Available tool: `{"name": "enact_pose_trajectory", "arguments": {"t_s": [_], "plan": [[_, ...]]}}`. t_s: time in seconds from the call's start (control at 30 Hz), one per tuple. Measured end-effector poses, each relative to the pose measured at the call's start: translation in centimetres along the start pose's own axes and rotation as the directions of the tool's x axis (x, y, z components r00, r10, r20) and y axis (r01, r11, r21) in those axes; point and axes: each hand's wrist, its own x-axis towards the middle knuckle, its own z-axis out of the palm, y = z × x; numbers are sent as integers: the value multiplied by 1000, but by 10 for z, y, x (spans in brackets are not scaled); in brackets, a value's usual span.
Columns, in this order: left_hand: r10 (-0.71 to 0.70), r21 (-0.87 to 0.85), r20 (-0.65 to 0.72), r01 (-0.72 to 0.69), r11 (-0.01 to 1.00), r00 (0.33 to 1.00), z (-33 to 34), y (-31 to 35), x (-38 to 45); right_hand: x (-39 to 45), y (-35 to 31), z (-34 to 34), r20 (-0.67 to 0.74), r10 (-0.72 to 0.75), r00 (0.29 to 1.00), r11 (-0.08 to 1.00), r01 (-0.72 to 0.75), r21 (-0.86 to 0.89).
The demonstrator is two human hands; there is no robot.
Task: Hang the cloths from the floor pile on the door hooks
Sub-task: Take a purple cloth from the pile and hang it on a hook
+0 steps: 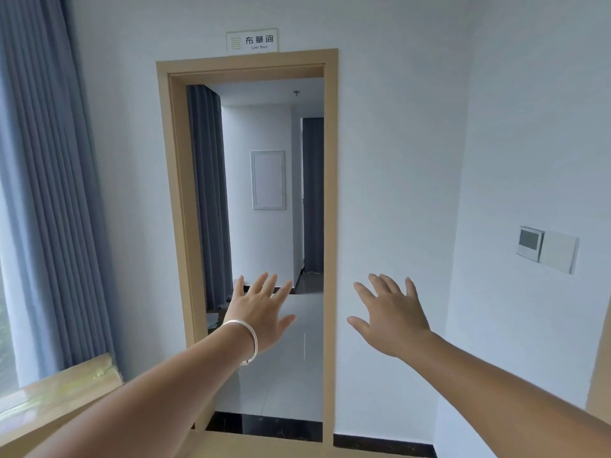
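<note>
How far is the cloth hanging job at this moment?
Done: nothing that shows here; no cloth, pile or hook is in view. In hand: nothing; the left hand and right hand are both open and empty, stretched toward the open doorway under the sign. Left: as far as this view shows, finding the pile and hanging every cloth.

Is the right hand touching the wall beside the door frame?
Cannot tell. In the head view the right hand is spread open in front of the white wall, right of the door frame, but one view shows neither contact nor gap.
</note>
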Motion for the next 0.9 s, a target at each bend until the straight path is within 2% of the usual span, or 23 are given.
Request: {"name": "enact_pose_trajectory", "arguments": {"t_s": [0.23, 0.5, 0.7, 0.9], "plan": [[-16, -26, -13, 16, 1000, 1000, 58, -30, 108, 117, 8, 48, -22, -16, 1000, 999, 15, -48], [-110, -21, -62, 109, 994, 992, 116, -113, 210, 262, -22, 97, -63, -107, 992, 994, 106, -28], [-242, 37, -14, 242, 970, 970, 164, -178, 220, 342, -82, 138, -90, -216, 972, 974, 221, 57], [-418, 158, 54, 406, 900, 907, 199, -257, 190, 411, -182, 164, -146, -411, 900, 891, 431, 141]]}}
